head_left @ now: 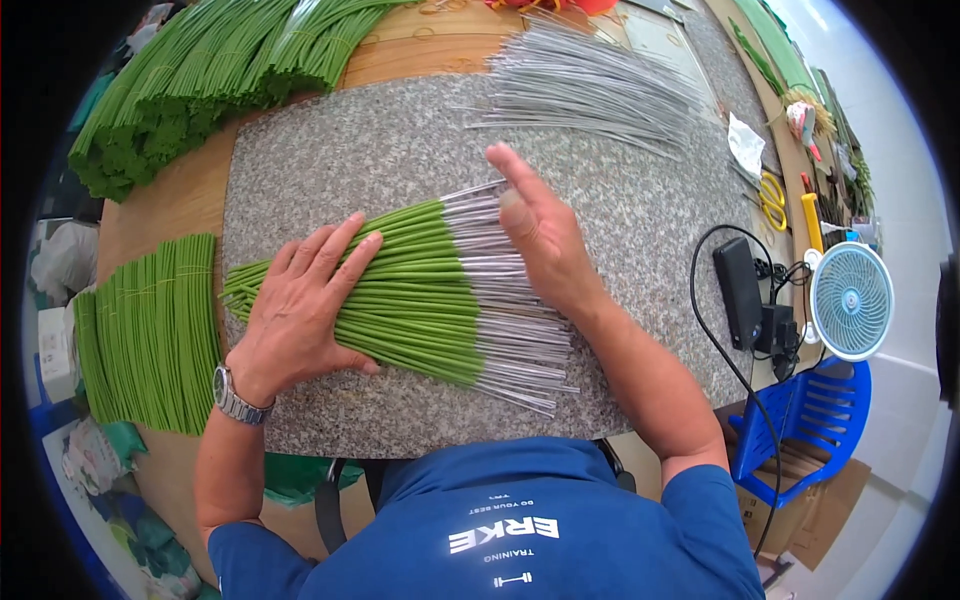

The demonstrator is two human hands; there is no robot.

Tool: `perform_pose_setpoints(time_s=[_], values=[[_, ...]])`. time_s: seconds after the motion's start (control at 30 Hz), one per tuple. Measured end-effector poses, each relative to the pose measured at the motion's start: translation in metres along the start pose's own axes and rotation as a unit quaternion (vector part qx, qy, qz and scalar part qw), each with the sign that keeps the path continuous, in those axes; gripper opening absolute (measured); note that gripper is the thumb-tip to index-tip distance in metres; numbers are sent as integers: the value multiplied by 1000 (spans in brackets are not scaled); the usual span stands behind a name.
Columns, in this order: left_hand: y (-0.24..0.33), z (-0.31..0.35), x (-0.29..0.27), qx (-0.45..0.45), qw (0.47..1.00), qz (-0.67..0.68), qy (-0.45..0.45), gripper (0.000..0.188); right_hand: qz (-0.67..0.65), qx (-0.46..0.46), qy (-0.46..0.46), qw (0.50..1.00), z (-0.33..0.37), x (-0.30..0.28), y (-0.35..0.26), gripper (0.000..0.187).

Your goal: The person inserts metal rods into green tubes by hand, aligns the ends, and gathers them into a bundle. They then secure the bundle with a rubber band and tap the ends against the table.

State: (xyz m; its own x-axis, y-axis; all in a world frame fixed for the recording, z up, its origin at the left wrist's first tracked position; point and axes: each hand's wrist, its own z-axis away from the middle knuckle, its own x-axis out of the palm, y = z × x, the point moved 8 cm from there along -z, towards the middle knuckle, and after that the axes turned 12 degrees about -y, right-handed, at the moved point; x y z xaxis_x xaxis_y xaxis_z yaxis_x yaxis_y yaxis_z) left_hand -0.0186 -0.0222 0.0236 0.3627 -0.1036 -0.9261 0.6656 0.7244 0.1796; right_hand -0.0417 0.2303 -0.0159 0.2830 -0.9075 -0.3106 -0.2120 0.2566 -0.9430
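Observation:
A fan of green plastic-coated flower stems lies on the grey speckled stone slab, with bare silver wire ends spreading to the right. My left hand rests flat across the green part, fingers stretched out and thumb apart. A metal wristwatch is on my left wrist. Beside the far wire ends, my right hand stands on edge with its fingers extended; it grips nothing that I can see. Part of the wires is hidden behind this hand.
Loose silver wires lie at the back. Green stem bundles are piled far left and near left. On the right are yellow-handled scissors, a black power pack with cables, a small fan and a blue chair.

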Motion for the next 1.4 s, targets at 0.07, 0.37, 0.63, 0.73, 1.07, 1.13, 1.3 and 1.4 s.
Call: perform_pose_setpoints(time_s=[0.07,0.37,0.63,0.73,1.07,1.13,1.3,1.4], values=[[2,-1,0,6,1000,-1,2,146,-65,6,51,997,3,-13,6,73],[2,-3,1,9,1000,-5,16,146,10,-12,29,999,34,12,-13,88],[1,-6,0,13,1000,-7,25,145,-43,41,27,998,123,-13,-8,90],[3,-3,2,22,999,-11,27,146,-17,18,-13,1000,102,38,-25,101],[-1,-1,4,14,999,-19,41,146,-50,7,56,997,134,48,-22,109],[-1,-1,6,13,999,-16,41,146,-65,-6,40,997,119,59,-33,100],[1,-2,5,22,999,-14,45,144,-541,-25,403,738,153,19,-25,76],[0,-2,4,24,998,-16,51,144,-71,-17,130,989,139,37,-34,85]])
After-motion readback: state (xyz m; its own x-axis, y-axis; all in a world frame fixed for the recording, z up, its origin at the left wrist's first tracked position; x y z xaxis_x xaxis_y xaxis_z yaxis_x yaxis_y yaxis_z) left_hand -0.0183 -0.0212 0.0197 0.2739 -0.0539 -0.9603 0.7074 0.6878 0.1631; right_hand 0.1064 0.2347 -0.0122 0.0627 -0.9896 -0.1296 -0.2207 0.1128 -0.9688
